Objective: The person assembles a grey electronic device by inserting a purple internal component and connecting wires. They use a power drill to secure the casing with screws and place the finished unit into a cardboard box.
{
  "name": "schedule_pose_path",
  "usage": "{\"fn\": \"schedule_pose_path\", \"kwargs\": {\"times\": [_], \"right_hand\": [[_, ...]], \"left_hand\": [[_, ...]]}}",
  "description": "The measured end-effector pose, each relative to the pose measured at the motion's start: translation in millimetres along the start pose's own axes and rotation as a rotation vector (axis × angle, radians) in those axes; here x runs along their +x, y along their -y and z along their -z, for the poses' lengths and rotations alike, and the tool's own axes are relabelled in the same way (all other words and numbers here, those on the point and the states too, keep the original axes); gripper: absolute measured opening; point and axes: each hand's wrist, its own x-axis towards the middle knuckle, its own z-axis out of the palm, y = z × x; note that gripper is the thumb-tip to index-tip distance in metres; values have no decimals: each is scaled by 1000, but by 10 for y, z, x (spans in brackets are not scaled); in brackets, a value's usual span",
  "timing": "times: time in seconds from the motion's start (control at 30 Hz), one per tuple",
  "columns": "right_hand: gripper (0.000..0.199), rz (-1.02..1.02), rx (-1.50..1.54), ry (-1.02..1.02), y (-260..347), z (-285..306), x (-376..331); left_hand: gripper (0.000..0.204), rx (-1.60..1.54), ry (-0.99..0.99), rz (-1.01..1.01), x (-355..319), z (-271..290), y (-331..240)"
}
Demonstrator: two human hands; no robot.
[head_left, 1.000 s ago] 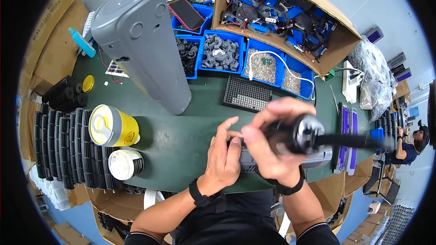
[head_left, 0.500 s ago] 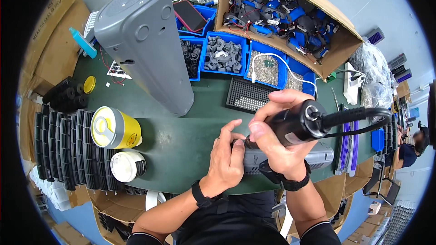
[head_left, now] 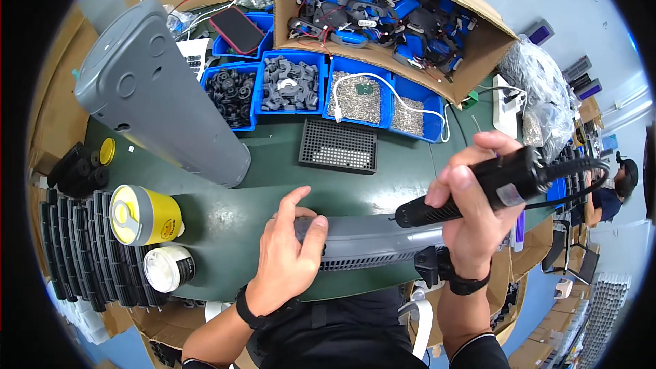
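A long grey plastic housing (head_left: 383,236) with a row of vent slots lies across the near side of the table. At its left end my left hand (head_left: 287,249) grips it, thumb on top and index finger stretched out. My right hand (head_left: 475,205) is wrapped round a black corded electric screwdriver (head_left: 506,179), held slanted over the housing's right part. The screwdriver's tip points left, close above the housing; whether it touches I cannot tell. Part of the housing's right end is hidden behind my right hand.
A tall grey housing (head_left: 164,96) stands at left, beyond a yellow cup (head_left: 147,215) and a white jar (head_left: 167,268). Blue bins (head_left: 256,119) of small parts, a black screw tray (head_left: 338,145) and an open carton (head_left: 403,61) are farther back. Black rollers (head_left: 89,249) are stacked left.
My right hand has drawn the screwdriver rightward, away from my left hand. The housing now shows a smoother top with vents facing me. The whole view has shifted.
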Motion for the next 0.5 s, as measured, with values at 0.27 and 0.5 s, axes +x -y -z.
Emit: {"fn": "schedule_pose_path", "kwargs": {"times": [0.27,0.5], "right_hand": [[48,253,-181,79,-260,51,-337],[46,177,-62,69,-322,-16,-203]], "left_hand": [[49,-75,-93,-93,14,-52,-2],[49,-102,-102,-77,-17,-57,5]]}}
